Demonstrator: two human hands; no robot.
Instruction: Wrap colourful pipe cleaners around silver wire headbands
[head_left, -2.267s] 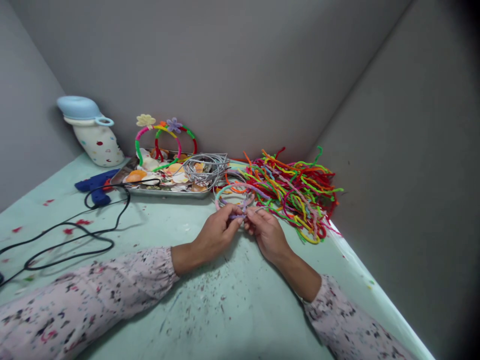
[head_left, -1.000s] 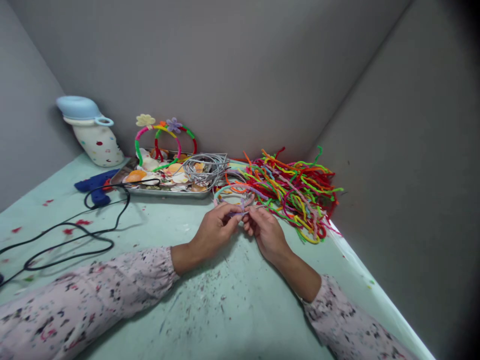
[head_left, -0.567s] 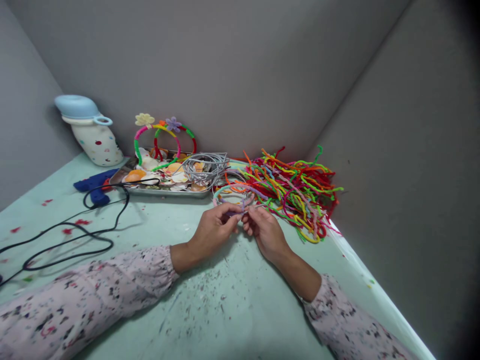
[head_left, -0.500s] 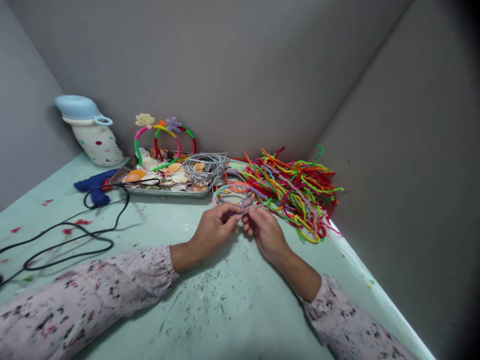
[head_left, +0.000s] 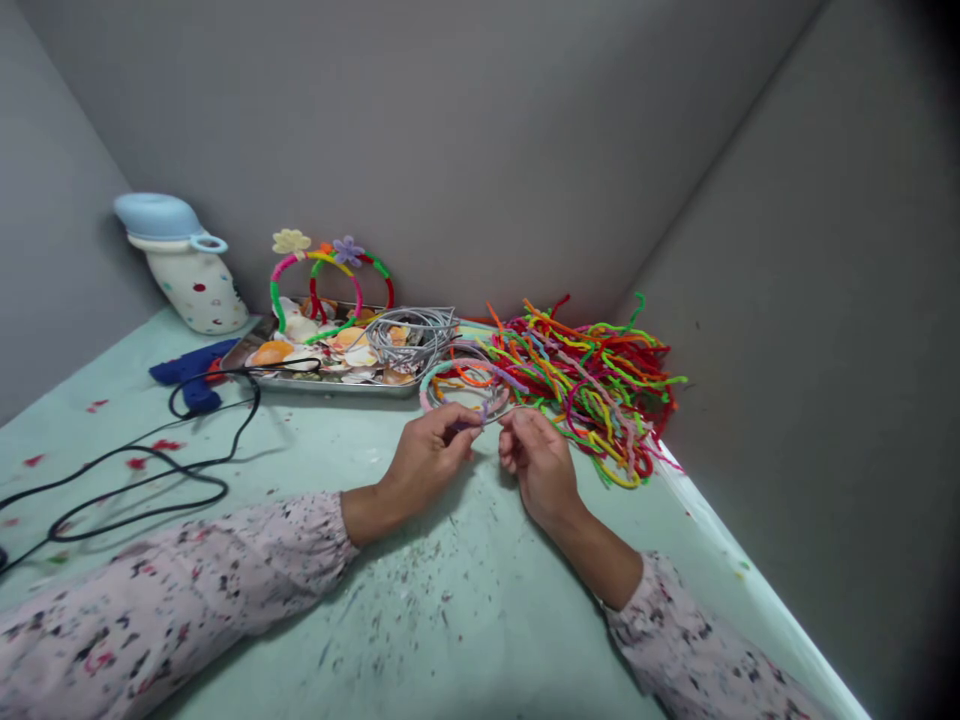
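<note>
My left hand (head_left: 424, 455) is closed in a pinch on the near side of a wire hoop wrapped in pink, pale blue and purple pipe cleaner (head_left: 427, 388). A short stretch of bare grey wire (head_left: 493, 419) runs from those fingertips to my right hand (head_left: 541, 465). Thumb and forefinger of the right hand are pressed together on that wire. The hoop stands up behind my left fingers, and part of it is hidden by them.
Loose coloured pipe cleaners (head_left: 592, 375) lie heaped at the right by the wall. A metal tray (head_left: 337, 385) holds shells, a coil of grey wire (head_left: 412, 335) and flowered hoops (head_left: 274, 290). At left are a blue glue gun (head_left: 196, 365), its black cord (head_left: 217, 480) and a bottle (head_left: 196, 285).
My right hand has moved slightly to the right, away from the left, so more wire shows between them. The hoop has shifted a little up and left.
</note>
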